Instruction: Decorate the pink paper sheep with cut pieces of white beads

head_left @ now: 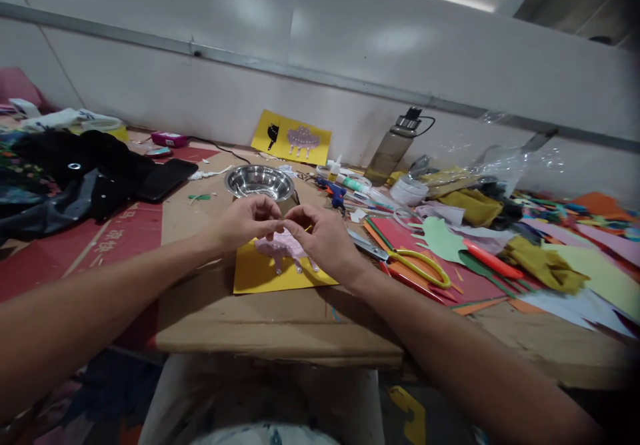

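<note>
My left hand [250,221] and my right hand [320,238] meet fingertip to fingertip, thumbs and forefingers pinched together. Whatever they pinch is too small to make out. Right below them a yellow card [255,278] lies on the cardboard, partly covered by my hands. On it is a pale purple cut-out shape [280,248] with small legs and pearl-like dots. Just behind my hands stands a shiny metal bowl [260,181]. Scissors with yellow handles [420,265] lie close to my right wrist.
A second yellow card [263,138] with a similar purple shape leans against the wall. A water bottle [395,145] stands to its right. Coloured paper and fabric scraps [545,265] crowd the right side. Black cloth [75,158] and a phone [167,179] lie left.
</note>
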Tool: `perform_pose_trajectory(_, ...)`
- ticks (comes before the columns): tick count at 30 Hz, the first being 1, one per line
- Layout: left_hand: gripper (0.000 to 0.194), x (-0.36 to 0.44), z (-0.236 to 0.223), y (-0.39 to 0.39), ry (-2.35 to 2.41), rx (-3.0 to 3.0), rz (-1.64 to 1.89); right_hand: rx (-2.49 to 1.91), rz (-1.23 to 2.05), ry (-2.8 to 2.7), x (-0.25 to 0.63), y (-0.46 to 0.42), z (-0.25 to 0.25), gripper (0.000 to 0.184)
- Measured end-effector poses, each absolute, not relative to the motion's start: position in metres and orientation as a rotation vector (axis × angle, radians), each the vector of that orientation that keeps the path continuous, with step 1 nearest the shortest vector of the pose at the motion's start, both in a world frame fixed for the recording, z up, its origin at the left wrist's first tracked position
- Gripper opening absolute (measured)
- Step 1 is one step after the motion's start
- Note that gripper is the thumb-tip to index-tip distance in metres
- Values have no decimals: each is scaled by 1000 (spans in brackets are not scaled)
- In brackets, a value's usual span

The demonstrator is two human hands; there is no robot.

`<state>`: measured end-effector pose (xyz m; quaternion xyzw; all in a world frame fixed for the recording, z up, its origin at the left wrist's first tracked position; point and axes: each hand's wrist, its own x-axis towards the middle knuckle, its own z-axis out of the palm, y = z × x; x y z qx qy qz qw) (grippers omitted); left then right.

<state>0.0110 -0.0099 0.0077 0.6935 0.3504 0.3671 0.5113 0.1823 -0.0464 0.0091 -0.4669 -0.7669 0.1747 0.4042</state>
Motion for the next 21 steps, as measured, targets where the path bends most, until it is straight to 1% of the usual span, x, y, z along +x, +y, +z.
perform_pose_trajectory(9, 16, 10, 11, -9, 868, 1720, 871, -1228, 659, -1808, 187, -45, 8, 15)
perform_pose_trajectory(17, 14, 8, 8, -7, 822, 1626, 876, -1242, 863, -1660, 190, -43, 10, 16)
perform_pose_trajectory(21, 14, 6, 10, -6, 763, 1548, 843, -1228, 902, -1606, 191, -43, 11, 17)
